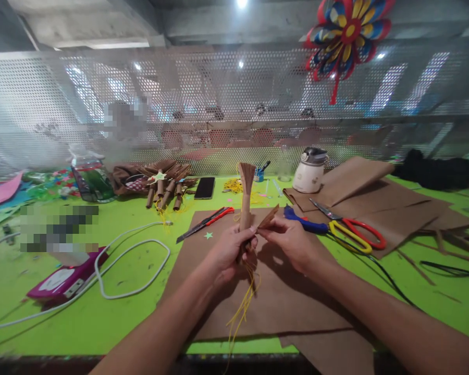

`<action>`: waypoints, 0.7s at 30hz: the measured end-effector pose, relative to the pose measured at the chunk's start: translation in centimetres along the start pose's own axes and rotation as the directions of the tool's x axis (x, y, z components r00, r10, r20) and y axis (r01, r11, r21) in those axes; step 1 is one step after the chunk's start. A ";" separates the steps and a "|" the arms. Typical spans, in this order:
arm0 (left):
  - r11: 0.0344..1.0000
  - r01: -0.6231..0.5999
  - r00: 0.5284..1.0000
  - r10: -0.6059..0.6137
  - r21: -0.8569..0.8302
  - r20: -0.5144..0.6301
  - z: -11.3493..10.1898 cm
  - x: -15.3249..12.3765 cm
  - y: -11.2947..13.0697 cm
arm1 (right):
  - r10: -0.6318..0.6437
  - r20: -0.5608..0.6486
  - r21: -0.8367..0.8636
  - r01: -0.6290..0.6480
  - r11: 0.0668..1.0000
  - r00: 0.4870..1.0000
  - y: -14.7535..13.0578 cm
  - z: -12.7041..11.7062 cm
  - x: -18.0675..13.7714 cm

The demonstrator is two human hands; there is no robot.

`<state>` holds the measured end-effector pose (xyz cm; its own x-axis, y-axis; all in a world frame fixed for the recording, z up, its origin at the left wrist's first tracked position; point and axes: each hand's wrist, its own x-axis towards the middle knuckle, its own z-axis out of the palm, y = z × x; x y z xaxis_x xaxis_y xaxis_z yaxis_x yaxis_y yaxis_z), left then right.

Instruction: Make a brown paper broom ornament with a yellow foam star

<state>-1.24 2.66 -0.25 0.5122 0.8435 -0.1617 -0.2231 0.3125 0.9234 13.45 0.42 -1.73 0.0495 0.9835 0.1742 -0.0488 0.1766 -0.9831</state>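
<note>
My left hand (232, 247) is wrapped round a brown paper roll (246, 198) that stands upright and fans out in a fringe at its top. Yellow strings (245, 299) hang down below that hand. Between the fingertips of my right hand (291, 239) is a small folded piece of brown paper (269, 217), its near end close to the roll and my left thumb. Whether the two pieces touch I cannot tell. Under both hands lies a large sheet of brown paper (214, 291), with a utility knife (205, 224) and a green paper star (208, 236) on it.
Scissors (349, 229) and a blue glue gun (307, 221) lie to the right, by stacked brown paper (398, 208). A white bottle (308, 172), a phone (205, 188) and several paper rolls (166, 190) stand or lie behind. At left are a purple power strip (68, 278) and white cable (133, 297).
</note>
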 end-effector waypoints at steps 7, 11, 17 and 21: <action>0.985 -0.098 0.993 0.105 0.145 -0.045 0.5 -0.3 0.2 | 0.040 -0.002 0.148 -0.040 0.988 0.999 -0.8 0.1 -0.4; 0.964 -0.137 0.985 0.157 0.226 -0.070 0.8 -0.3 0.1 | 0.025 -0.041 0.164 -0.018 0.986 0.999 -1.4 0.0 -0.4; 0.961 -0.138 0.984 0.160 0.240 -0.073 0.8 0.0 -0.2 | -0.030 -0.145 -0.037 0.025 0.999 0.989 -0.9 -0.3 -0.2; 0.994 -0.022 0.997 0.031 0.110 -0.074 0.5 0.0 -0.3 | -0.008 -0.115 0.021 0.011 1.000 0.993 -0.5 -0.7 0.1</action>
<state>-0.76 2.37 -0.35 0.4427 0.8826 -0.1586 -0.1421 0.2437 0.9594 14.18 0.46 -1.27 0.1639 0.9709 0.1745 -0.0694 0.1878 -0.9798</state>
